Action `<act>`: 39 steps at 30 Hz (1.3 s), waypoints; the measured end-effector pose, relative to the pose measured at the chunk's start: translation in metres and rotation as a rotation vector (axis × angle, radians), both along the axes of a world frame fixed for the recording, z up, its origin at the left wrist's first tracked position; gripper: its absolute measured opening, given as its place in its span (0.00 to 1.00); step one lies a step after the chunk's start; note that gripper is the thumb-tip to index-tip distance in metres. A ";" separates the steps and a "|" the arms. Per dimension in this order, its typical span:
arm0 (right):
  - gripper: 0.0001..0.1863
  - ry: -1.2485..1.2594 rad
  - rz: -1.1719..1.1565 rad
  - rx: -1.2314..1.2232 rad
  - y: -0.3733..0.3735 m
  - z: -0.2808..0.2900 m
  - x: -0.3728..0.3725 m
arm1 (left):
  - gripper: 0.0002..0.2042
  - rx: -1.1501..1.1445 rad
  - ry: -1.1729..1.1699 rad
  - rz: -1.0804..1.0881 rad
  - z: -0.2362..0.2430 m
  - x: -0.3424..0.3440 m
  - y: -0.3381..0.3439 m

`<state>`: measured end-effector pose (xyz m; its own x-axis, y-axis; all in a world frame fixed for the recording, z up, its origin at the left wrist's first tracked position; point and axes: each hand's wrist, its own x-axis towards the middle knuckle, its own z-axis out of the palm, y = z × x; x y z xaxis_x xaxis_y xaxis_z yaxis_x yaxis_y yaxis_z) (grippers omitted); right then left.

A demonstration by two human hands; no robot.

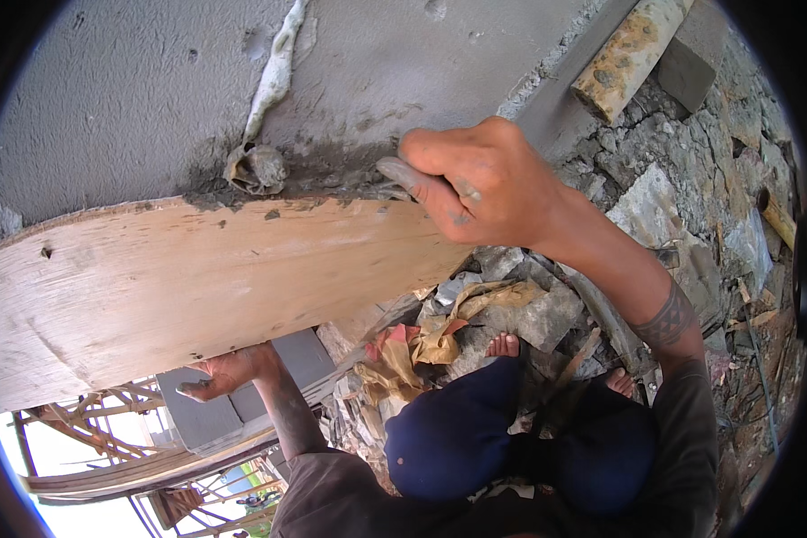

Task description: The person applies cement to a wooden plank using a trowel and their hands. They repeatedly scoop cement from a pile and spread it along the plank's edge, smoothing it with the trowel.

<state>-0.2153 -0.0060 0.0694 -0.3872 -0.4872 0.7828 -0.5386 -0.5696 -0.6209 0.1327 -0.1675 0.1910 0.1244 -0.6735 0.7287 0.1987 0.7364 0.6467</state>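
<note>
A long, pale-brown plywood board (215, 282) is stretching across the left and middle of the view, its upper edge lying along a rough, grey plastered surface (125, 117). The right hand (482, 184), smeared with grey mortar, is bending over the board's upper edge near its right end. Its fingers are curling inward and its thumb is pointing left; whether they are clasping anything I cannot tell. The left hand (233, 368) is reaching up to the board's lower edge, its thumb sticking out to the left; the board is hiding part of its fingers, so I cannot tell whether it is gripping.

Dark, wet mortar (336, 166) is filling the strip just left of the right hand, beside the board. A round, mortar-caked grey lump (258, 170) is sitting there, and a whitish, twisted strip (276, 76) is running upward from it. A stained, yellowish-brown cylindrical pole (628, 58) is lying at the upper right, near broken grey rubble (646, 211). Crumpled tan sheeting (438, 347) is lying below the board, near the person's bare feet (503, 344).
</note>
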 end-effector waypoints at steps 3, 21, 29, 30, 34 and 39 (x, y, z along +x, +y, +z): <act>0.08 -0.040 -0.043 -0.015 0.007 0.003 -0.003 | 0.44 -0.004 -0.017 0.019 0.002 -0.010 0.005; 0.08 0.170 0.003 -0.029 -0.016 0.018 0.006 | 0.45 -0.151 0.081 0.143 -0.005 0.001 -0.002; 0.07 0.038 -0.153 -0.026 0.019 0.007 0.009 | 0.43 -0.003 0.096 -0.056 -0.001 -0.001 0.000; 0.06 0.053 -0.173 -0.045 0.026 0.004 0.008 | 0.43 -0.001 0.090 -0.065 0.000 -0.002 0.003; 0.06 0.088 -0.187 -0.046 0.022 -0.003 0.016 | 0.42 -0.205 0.015 0.174 -0.008 0.014 -0.018; 0.09 0.051 -0.210 -0.019 0.012 -0.007 0.021 | 0.42 -0.061 0.137 -0.052 -0.002 0.004 -0.006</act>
<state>-0.1946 0.0064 0.0622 -0.4380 -0.3850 0.8124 -0.6772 -0.4530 -0.5798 0.1371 -0.1736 0.1886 0.1916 -0.6364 0.7472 0.3212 0.7601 0.5649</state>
